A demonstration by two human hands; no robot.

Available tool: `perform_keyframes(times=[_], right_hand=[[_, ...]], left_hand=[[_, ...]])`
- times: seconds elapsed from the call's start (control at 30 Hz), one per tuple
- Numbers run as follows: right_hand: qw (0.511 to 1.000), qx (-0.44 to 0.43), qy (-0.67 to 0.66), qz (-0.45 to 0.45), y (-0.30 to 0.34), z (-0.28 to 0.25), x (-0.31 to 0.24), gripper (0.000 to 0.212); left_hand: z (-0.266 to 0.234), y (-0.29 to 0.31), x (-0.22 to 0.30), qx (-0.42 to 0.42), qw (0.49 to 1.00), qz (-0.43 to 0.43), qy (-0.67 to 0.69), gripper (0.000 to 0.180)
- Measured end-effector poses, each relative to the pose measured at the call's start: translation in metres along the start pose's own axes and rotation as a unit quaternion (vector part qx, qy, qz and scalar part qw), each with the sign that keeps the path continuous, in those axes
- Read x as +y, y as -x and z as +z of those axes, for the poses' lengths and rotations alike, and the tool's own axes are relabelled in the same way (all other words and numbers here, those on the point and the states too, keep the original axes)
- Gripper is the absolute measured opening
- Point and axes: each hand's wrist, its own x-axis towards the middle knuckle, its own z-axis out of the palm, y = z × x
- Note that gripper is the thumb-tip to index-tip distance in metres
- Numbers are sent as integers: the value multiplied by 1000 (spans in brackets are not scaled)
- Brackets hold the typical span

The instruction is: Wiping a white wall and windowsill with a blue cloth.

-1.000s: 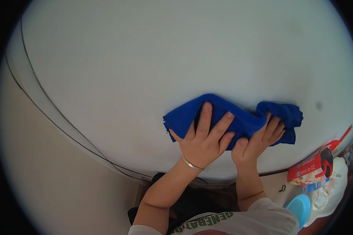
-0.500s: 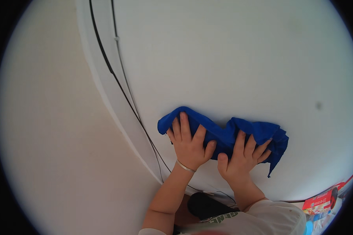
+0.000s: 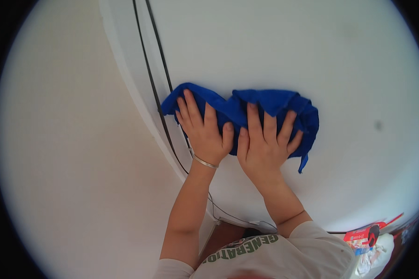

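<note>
A blue cloth (image 3: 277, 98) lies bunched and folded against a white wall (image 3: 284, 46). My left hand (image 3: 207, 137) presses on its left part, fingers spread and flat. Beside it, my right hand (image 3: 265, 149) presses the right part, also with spread fingers. The two thumbs are close together but apart. Folds of the cloth curl over some fingertips, and one corner hangs down at the right. Its left end reaches over the cables by the wall's corner. A thin bracelet (image 3: 205, 162) circles my left wrist.
Two dark cables (image 3: 149, 74) run down along the corner, where another pale wall (image 3: 79, 139) meets this one. At lower right are a red package (image 3: 356, 236) and a white plastic bag (image 3: 379, 251). A strip of brown floor (image 3: 221, 239) shows below.
Both hands have moved the cloth up and to the left across the wall, so its left end now covers part of the cables. The view has shifted slightly too.
</note>
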Motion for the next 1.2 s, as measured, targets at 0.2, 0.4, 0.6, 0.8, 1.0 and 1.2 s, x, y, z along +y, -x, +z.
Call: perform_keyframes(times=[0.2, 0.4, 0.6, 0.8, 1.0, 1.2], right_hand=[[998, -7, 57, 15, 135, 78, -35, 36], [994, -92, 58, 4, 428, 179, -49, 32], [993, -58, 87, 49, 336, 140, -47, 49], [997, 28, 70, 8, 128, 104, -81, 51], [993, 99, 45, 41, 48, 72, -69, 50], [997, -5, 70, -21, 146, 85, -79, 42]], left_hand=[[39, 149, -74, -18, 1000, 0, 14, 56], [82, 447, -156, -237, 969, -35, 60, 57], [63, 342, -136, -178, 984, -3, 26, 44], [18, 108, -127, -74, 994, 74, -33, 55], [8, 22, -90, 31, 998, 52, -19, 53], [9, 122, -116, -23, 999, 37, -16, 57]])
